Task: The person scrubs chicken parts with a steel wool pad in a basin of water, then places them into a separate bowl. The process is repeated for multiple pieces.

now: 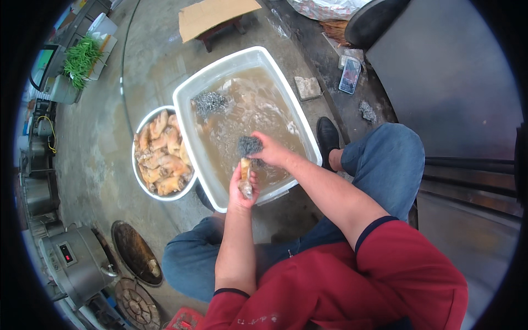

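Note:
Over the near part of a white plastic tub [247, 51] of cloudy brown water, my left hand [240, 194] grips a pale animal foot, apparently a pig's trotter [245, 175], by its lower end. A grey steel wool scourer [249, 145] is held in my right hand [270, 150] against the trotter's upper end. More steel wool [210, 103] sits in the water at the tub's far left. What lies beneath the murky surface is mostly hidden. Left of the tub, a round white basin [142, 187] is heaped with several trotters [165, 152].
A cardboard-topped low stool [216, 16] stands beyond the tub. To the right are a stone block [307, 88], a phone [350, 76] and loose steel wool [367, 111]. An open floor hole [134, 251] lies at lower left, near its round cover [136, 303] and a steel cooker [78, 264].

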A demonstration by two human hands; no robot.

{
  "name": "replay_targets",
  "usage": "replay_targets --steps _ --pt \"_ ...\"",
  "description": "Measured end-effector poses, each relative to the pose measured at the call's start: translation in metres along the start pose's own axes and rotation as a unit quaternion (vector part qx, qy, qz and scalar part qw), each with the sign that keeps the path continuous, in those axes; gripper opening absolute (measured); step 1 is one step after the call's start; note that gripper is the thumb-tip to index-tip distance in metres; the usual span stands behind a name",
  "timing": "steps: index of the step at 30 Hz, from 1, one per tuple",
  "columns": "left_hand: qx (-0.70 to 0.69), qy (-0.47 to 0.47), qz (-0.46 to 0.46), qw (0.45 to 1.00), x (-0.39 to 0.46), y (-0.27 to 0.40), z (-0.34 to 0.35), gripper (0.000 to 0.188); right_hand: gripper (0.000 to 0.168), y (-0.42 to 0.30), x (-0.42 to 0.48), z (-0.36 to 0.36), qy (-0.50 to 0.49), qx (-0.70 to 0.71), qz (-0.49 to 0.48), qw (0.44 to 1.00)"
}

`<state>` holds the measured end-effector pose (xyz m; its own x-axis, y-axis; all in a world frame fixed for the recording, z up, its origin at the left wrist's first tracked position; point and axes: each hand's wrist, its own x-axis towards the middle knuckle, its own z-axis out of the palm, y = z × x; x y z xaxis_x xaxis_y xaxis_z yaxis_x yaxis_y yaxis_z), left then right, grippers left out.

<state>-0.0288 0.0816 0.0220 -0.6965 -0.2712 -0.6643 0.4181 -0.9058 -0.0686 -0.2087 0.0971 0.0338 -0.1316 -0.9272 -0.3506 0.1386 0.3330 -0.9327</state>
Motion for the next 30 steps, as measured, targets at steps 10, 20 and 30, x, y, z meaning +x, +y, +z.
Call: replay_targets --steps 10,20,30 --pt "0.118 0.041 0.027 0.992 0.001 0.001 -0.004 0.030 0.048 -0.020 -0.002 -0.004 -0.067 -0.059 0.005 0.996" --pt "0.131 -0.002 -0.006 0.991 -0.005 0.008 0.003 0.027 0.050 0.007 0.003 -0.019 -0.076 0.033 -0.022 0.996" --pt "0.362 0.080 0.049 0.927 -0.020 0.005 0.010 0.039 0.050 -0.010 -0.008 -0.012 -0.103 -0.080 -0.020 0.991"
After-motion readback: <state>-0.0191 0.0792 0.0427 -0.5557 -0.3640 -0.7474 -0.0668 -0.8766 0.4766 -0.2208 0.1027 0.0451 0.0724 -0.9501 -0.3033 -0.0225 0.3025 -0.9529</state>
